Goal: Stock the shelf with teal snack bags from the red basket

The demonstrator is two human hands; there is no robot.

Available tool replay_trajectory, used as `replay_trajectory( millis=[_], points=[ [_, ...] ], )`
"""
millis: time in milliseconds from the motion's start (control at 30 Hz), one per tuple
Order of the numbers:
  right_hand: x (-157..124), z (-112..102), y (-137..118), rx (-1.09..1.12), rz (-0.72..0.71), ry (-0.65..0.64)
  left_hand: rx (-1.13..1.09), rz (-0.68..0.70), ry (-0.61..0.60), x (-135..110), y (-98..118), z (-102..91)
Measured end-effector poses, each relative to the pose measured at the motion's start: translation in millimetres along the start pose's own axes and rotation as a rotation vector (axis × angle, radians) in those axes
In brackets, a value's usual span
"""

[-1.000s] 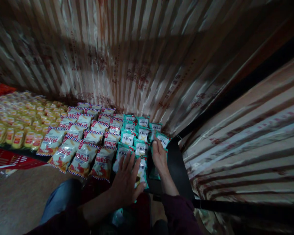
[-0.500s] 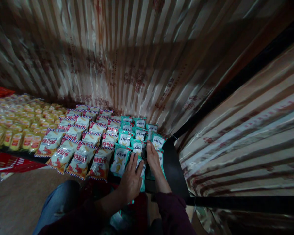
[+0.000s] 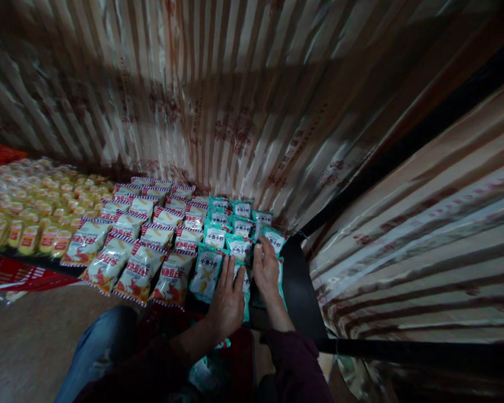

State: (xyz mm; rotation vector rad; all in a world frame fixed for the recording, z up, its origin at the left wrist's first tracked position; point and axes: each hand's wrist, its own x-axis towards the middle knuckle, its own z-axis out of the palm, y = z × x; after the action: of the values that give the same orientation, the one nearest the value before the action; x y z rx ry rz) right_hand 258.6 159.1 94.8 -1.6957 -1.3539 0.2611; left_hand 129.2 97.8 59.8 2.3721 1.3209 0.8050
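Several teal packets (image 3: 206, 271) lie in rows on a black shelf (image 3: 301, 299) beside red-lettered bags (image 3: 138, 271). The left hand (image 3: 228, 301) lies over a front packet, fingers outstretched; whether the right hand's grip (image 3: 267, 275), just beside it, holds one I cannot tell.

Free room over the black shelf's (image 3: 302, 299) right end, teal packets (image 3: 205, 271) crowding leftward, striped sheeting (image 3: 235, 101) behind
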Motion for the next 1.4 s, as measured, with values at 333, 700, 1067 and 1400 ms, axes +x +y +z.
replay_trajectory(
  millis=[333,700,1067,1400],
  points=[
    [-102.7,15.9,0.8,-0.031,-0.094,0.065,-0.091,0.099,0.090,-9.9,-22.5,19.5],
    [-123.8,34.4,10.5,-0.165,-0.205,0.110,0.136,0.141,0.269,-19.3,-45.4,-8.0],
    [-117.7,48.8,4.2,-0.276,-0.193,0.168,0.271,0.069,0.379,-14.0,-69.3,-14.2],
    [-117.4,49.8,12.0,-0.284,-0.132,0.136,0.288,-0.101,0.482,-8.0,-60.5,4.8]
  ],
)
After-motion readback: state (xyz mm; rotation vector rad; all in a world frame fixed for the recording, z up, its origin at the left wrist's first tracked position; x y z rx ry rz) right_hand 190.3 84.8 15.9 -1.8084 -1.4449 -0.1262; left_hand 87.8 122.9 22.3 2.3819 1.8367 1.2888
